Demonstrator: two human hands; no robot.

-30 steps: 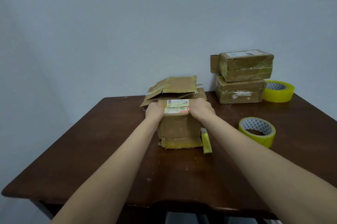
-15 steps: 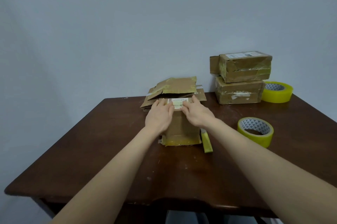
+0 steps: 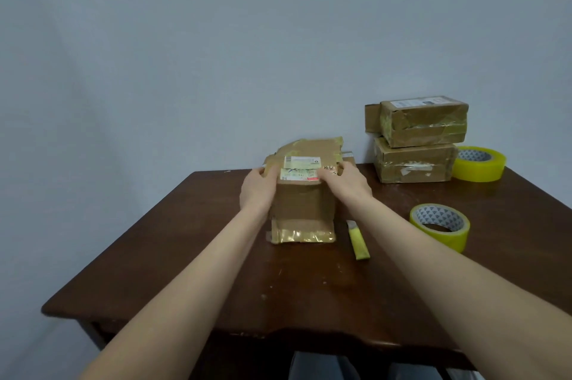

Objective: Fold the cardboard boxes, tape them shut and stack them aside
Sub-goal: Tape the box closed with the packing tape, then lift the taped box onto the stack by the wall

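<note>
Cardboard box [image 3: 303, 206] centre frame, left hand [image 3: 258, 186] and right hand [image 3: 348, 183] gripping its top corners, fingertips hidden behind it, flattened boxes [image 3: 309, 147] beyond mostly blocked, label [image 3: 301, 170] print unreadable

Right of the box [image 3: 303, 206] stand stacked boxes [image 3: 416, 144], cardboard [image 3: 309, 147] seemingly behind it.

Three assembled boxes [image 3: 303, 206] [image 3: 424, 124] [image 3: 414, 163], two tape rolls [image 3: 445, 239] [image 3: 478, 168]

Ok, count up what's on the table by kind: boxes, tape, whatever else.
Cardboard boxes: 3 (held box, upper stacked box, lower stacked box)
Yellow tape rolls: 2 (near tape roll, far tape roll)
Small yellow stick: 1
Total: 6; loose cardboard behind the held box is mostly hidden, uncounted.
</note>
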